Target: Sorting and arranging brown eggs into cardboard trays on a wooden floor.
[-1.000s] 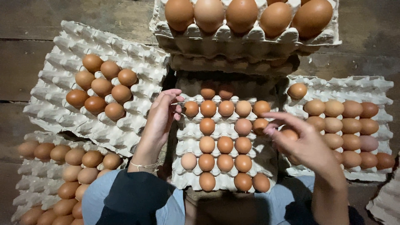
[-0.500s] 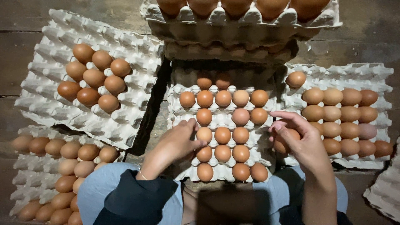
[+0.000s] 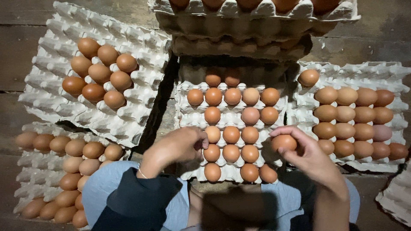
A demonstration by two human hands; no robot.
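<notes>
hiding tray cells: left hand (image 3: 179,147) | right hand (image 3: 309,156) holding egg (image 3: 283,142)

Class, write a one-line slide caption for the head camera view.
Right hand holds a brown egg beside the centre tray; left hand rests at its left edge.

Only packages show here, all moulded pulp egg trays in pale grey, square with rows of cups. The centre tray (image 3: 188,92) lies straight ahead, partly filled with brown eggs. At ten o'clock from it lies a tilted tray (image 3: 51,51), holding a small cluster. At eight o'clock the low left tray (image 3: 25,164) is nearly full. At three o'clock sits the right tray (image 3: 355,70). At twelve o'clock a stack of trays (image 3: 257,25) overlaps the centre tray's far edge. A tray corner (image 3: 396,199) shows at four o'clock.
</notes>
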